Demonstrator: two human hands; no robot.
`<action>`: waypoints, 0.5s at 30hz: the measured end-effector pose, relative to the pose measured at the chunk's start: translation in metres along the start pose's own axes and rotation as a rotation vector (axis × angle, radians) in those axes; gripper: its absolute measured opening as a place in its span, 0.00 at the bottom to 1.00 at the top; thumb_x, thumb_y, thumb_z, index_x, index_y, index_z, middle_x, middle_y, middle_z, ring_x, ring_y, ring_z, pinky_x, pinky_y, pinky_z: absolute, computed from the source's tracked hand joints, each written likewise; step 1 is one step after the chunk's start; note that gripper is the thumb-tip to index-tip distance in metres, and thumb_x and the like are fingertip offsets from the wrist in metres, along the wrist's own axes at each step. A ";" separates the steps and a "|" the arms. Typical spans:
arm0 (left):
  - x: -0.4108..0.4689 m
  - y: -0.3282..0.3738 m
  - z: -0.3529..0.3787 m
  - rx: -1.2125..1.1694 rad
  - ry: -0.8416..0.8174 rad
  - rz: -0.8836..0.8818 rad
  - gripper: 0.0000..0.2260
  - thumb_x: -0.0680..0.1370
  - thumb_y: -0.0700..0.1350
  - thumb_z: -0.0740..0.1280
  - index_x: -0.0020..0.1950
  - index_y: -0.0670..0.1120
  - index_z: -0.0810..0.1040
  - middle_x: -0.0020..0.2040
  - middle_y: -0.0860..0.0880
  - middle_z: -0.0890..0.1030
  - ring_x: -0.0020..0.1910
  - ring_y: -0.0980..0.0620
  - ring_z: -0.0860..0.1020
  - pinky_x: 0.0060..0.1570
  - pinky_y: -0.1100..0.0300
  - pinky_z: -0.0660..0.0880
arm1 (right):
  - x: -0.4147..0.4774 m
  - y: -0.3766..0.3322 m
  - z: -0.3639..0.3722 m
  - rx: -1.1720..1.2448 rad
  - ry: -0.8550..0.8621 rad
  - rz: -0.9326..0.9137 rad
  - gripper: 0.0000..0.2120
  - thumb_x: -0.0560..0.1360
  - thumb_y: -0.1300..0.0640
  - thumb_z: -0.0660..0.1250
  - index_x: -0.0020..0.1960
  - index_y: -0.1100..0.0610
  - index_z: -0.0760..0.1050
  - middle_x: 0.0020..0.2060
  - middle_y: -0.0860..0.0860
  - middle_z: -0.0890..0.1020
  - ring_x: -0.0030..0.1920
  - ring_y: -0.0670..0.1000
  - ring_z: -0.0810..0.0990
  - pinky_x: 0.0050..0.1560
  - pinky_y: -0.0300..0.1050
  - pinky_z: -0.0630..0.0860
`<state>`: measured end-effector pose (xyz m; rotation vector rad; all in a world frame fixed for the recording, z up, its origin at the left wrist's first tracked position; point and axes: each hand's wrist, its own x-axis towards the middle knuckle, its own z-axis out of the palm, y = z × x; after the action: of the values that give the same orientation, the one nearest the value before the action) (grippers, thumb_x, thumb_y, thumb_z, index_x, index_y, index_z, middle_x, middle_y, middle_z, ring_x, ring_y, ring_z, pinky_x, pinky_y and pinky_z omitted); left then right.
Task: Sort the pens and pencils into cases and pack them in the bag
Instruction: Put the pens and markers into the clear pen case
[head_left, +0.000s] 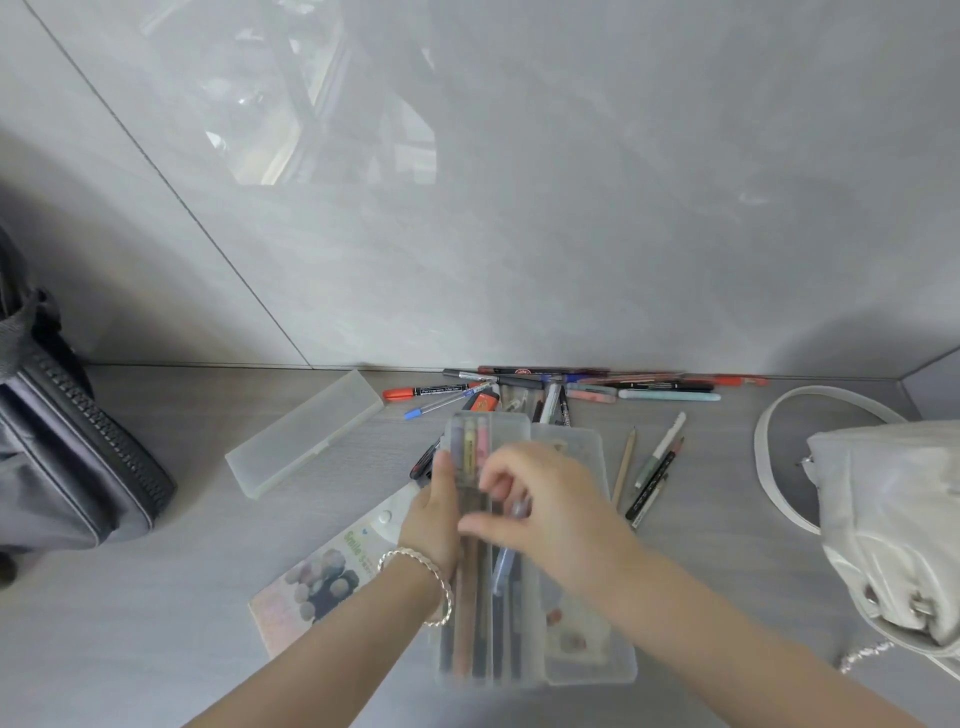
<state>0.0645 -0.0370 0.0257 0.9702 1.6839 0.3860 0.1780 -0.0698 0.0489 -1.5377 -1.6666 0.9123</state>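
An open frosted plastic pencil case (582, 670) lies in front of me, its left half filled with several pens and pencils. My left hand (434, 514), with a silver bracelet on the wrist, grips the left edge of the case. My right hand (545, 504) hovers over the case with its fingers curled, blurred by motion, and seems to pinch a bluish pen (506, 561). A heap of loose pens and markers (561, 387) lies along the wall behind. Several pencils (649, 467) lie to the right of the case.
A second, closed frosted case (306, 431) lies at an angle to the left. A dark grey zippered bag (67, 467) stands at the far left. A white handbag (893, 519) with a strap sits on the right. A printed pouch (322, 571) lies under my left wrist.
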 end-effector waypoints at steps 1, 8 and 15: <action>0.005 0.002 -0.001 -0.016 0.012 -0.037 0.32 0.80 0.59 0.44 0.61 0.37 0.76 0.55 0.39 0.79 0.55 0.44 0.75 0.54 0.58 0.66 | -0.004 0.001 0.008 -0.013 -0.055 -0.055 0.10 0.67 0.55 0.74 0.42 0.56 0.74 0.34 0.40 0.70 0.37 0.37 0.72 0.40 0.28 0.68; 0.030 -0.006 0.002 -0.266 -0.070 -0.201 0.41 0.62 0.75 0.50 0.47 0.41 0.80 0.48 0.38 0.83 0.52 0.41 0.80 0.62 0.46 0.72 | -0.004 0.011 0.022 -0.247 -0.105 -0.370 0.14 0.66 0.55 0.74 0.43 0.57 0.71 0.41 0.51 0.74 0.31 0.45 0.69 0.36 0.30 0.65; 0.024 0.017 -0.013 -0.314 -0.084 -0.139 0.32 0.77 0.64 0.52 0.59 0.37 0.75 0.53 0.42 0.78 0.58 0.44 0.77 0.66 0.50 0.70 | -0.004 0.019 0.018 -0.310 -0.186 -0.456 0.13 0.70 0.54 0.70 0.50 0.60 0.75 0.48 0.54 0.78 0.49 0.50 0.75 0.54 0.41 0.71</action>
<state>0.0585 -0.0056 0.0266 0.6269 1.5473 0.4928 0.1730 -0.0739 0.0231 -1.1996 -2.2570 0.5846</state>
